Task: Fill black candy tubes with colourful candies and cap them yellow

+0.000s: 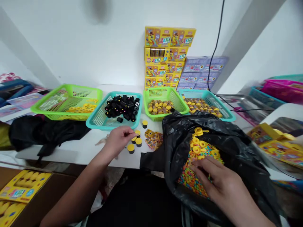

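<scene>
My left hand (120,138) is closed in a pinch above the white table (78,151). Its fingertips are at a group of small black cups with yellow tops (138,142); what they hold, if anything, I cannot make out. My right hand (215,179) reaches into a black plastic bag (174,145) on the right. The bag holds many small multicoloured pellets (189,181), with yellow ring-shaped caps (196,149) on top. The right fingers are drawn together at the pellets, and their tips are partly hidden. Printed yellow wrappers (154,139) lie between the cups and the bag.
A blue basket (91,121) holds black cups, and a green basket (56,94) holds yellow pieces. Another green basket (155,117) and blue basket (230,117) contain yellow-topped filled tubes. Yellow boxes (165,37) are stacked against the wall; a black cable (214,52) hangs at right.
</scene>
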`<state>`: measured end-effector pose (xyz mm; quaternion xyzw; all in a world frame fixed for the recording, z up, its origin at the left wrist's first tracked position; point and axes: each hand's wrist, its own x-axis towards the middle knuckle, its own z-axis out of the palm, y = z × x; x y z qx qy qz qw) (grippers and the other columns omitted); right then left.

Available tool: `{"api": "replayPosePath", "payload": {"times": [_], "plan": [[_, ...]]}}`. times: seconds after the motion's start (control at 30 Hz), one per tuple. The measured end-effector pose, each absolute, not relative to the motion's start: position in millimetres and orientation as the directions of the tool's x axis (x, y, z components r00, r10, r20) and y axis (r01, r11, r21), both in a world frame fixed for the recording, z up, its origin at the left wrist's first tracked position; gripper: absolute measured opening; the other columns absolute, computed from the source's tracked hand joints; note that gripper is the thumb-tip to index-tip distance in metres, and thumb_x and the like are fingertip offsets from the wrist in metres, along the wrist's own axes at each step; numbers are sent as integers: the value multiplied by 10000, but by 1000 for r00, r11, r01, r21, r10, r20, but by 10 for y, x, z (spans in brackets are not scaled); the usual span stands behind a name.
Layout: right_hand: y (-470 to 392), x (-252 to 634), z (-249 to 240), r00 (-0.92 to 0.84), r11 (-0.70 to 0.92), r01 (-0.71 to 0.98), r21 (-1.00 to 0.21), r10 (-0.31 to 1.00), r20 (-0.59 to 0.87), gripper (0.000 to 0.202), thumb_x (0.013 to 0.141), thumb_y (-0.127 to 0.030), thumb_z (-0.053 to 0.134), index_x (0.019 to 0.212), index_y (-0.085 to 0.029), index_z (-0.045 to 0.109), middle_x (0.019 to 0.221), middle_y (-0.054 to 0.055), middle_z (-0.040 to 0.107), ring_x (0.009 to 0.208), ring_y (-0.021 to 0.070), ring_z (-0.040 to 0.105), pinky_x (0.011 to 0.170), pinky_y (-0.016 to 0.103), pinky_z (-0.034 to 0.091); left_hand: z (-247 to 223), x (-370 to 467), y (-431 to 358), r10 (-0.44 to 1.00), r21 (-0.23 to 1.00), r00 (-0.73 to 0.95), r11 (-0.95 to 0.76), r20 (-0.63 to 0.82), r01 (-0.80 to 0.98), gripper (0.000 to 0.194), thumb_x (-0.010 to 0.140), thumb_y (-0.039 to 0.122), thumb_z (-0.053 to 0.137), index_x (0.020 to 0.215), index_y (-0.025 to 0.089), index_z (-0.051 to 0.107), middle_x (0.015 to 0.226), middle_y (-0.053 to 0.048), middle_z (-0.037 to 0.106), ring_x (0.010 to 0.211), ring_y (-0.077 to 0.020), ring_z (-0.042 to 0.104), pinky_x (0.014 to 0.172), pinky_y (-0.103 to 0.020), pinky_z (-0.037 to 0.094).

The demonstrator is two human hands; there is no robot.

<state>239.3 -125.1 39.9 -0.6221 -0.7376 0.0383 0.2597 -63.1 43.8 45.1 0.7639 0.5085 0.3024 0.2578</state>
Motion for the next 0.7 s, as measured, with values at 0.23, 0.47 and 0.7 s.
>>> {"api": "replayPosePath", "payload": {"times": [0.23,0.47,0.7], "plan": [[-1050,2354,482,-148,224,911,-345,961,235,186,953,-318,480,830,-227,586,785,35,620,724,174,632,647,282,483,233,-489,414,827,167,531,-559,185,812,233,769,356,725,885,156,694,881,-86,614,910,-267,592,728,-335,460],[-986,2249,582,-91,225,879,-420,944,316,156,923,-297,537,823,-207,618,771,38,621,702,175,623,636,294,479,129,-440,452,776,127,602,-627,188,769,108,732,227,725,742,159,641,893,-112,613,965,-303,567,772,-379,472],[-993,1989,575,-20,229,780,-583,940,342,126,869,-287,634,957,-197,648,819,51,646,726,179,623,666,302,501,494,-205,244,843,825,512,-403,166,396,170,732,283,688,835,177,604,736,-3,608,652,-144,555,613,-266,450]]}}
